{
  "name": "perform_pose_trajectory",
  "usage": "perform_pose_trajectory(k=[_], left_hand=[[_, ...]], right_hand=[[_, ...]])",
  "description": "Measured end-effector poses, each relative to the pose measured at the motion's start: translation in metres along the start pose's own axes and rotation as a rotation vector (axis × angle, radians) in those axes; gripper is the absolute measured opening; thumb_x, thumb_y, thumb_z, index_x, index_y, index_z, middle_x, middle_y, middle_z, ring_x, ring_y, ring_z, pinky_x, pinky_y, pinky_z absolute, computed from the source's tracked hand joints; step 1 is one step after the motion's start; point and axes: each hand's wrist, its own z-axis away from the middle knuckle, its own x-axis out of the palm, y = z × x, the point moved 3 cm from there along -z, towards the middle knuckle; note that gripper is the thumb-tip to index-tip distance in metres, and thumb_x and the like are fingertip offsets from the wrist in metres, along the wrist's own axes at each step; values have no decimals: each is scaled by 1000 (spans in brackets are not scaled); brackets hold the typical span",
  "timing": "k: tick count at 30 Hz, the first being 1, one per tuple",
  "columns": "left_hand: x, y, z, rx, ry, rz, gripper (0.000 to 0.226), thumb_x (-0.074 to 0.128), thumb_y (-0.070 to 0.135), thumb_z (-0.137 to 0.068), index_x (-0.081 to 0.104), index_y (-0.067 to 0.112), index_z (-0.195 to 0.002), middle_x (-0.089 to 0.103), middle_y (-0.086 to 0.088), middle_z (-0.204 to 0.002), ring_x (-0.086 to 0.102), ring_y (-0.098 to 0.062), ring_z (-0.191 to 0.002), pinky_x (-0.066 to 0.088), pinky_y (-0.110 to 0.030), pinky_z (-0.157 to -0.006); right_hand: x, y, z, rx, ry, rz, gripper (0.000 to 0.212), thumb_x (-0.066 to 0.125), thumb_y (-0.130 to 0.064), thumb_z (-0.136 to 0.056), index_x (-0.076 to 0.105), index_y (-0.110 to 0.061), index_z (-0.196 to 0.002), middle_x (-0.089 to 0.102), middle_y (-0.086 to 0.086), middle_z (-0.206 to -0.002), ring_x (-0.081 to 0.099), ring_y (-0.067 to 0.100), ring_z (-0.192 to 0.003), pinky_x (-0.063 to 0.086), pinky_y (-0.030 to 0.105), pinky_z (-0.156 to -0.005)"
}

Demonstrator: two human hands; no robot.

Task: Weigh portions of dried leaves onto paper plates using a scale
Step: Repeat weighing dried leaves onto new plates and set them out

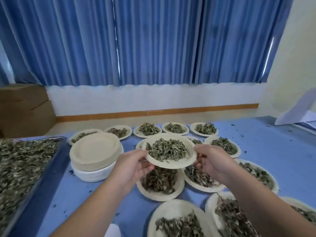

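Note:
A paper plate (177, 164) heaped with dried leaves (166, 148) hangs in the air above the blue table, over other filled plates. My left hand (131, 165) grips its left rim, thumb on top. My right hand (212, 159) grips its right rim the same way. Several filled paper plates (222, 142) lie in rows at the back and to the right. A metal tray (56, 139) full of loose dried leaves (22, 165) sits at the left. No scale is in view.
A stack of empty paper plates (94, 152) stands left of the held plate. More filled plates (171, 219) lie close to me. Cardboard boxes (22, 108) stand at the far left, a white cloth (297, 113) at the right. Leaf crumbs dot the table (273, 142).

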Motion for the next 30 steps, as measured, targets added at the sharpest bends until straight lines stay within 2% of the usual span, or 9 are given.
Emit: perform_pose_trajectory(k=[3, 6, 9, 12, 16, 20, 24, 27, 30], left_hand=[[20, 5, -32, -70, 69, -3, 16, 54, 3, -95, 61, -2, -108, 74, -14, -82, 70, -21, -67, 56, -28, -54], [52, 15, -53, -143, 100, -30, 18, 55, 5, -96, 62, 1, -112, 74, -17, -92, 71, -24, -74, 55, -29, -57], [94, 28, -75, -212, 129, -77, 17, 54, 7, -96, 66, 5, -109, 75, -13, -90, 71, -22, -74, 56, -31, -61], [134, 39, -99, -237, 96, -106, 19, 55, 8, -95, 65, 9, -111, 76, -9, -87, 71, -18, -69, 56, -30, -62], [184, 39, -138, -263, 37, -107, 28, 51, 10, -99, 54, 6, -127, 70, -11, -105, 69, -25, -92, 58, -34, -72], [218, 19, -173, -313, -22, -100, 37, 47, 13, -101, 45, 8, -137, 66, -12, -114, 70, -28, -96, 57, -35, -75], [237, -2, -208, -345, 1, -38, 30, 51, 16, -99, 54, 10, -128, 69, -11, -113, 71, -27, -93, 56, -35, -71], [246, -14, -228, -362, 3, -10, 22, 52, 17, -98, 59, 13, -119, 72, -8, -107, 73, -26, -88, 55, -34, -68], [251, -25, -247, -364, -7, 0, 21, 52, 18, -98, 60, 14, -116, 73, -6, -105, 73, -25, -88, 54, -33, -68]], right_hand=[[-13, -16, -29, 85, 6, -24, 14, 53, -3, -96, 59, 3, -107, 60, 16, -82, 52, 18, -56, 45, 27, -48], [-33, -42, -46, 142, 42, -24, 9, 56, -2, -94, 61, 2, -100, 63, 8, -62, 55, 17, -51, 46, 28, -50], [-63, -67, -62, 188, 95, -52, 7, 56, -1, -94, 61, 2, -93, 63, 9, -58, 56, 17, -48, 46, 27, -47], [-90, -85, -80, 221, 105, -90, 12, 53, -1, -96, 61, 0, -87, 63, 9, -60, 56, 20, -56, 49, 29, -54], [-134, -102, -115, 253, 162, -157, 13, 49, 2, -96, 56, -1, -86, 62, 10, -60, 55, 22, -59, 49, 27, -50], [-182, -93, -156, 286, 298, -256, 9, 49, 5, -96, 55, 2, -90, 61, 16, -78, 57, 24, -68, 51, 30, -60], [-223, -75, -199, 313, 470, -322, 6, 48, 7, -96, 52, 8, -99, 60, 19, -84, 59, 26, -74, 50, 32, -70], [-249, -60, -229, 312, 596, -378, 23, 48, 7, -96, 49, 7, -119, 60, 21, -94, 59, 29, -82, 49, 36, -84], [-266, -48, -259, 318, 652, -414, 33, 47, 7, -97, 46, 11, -129, 58, 24, -111, 56, 29, -95, 46, 34, -88]])
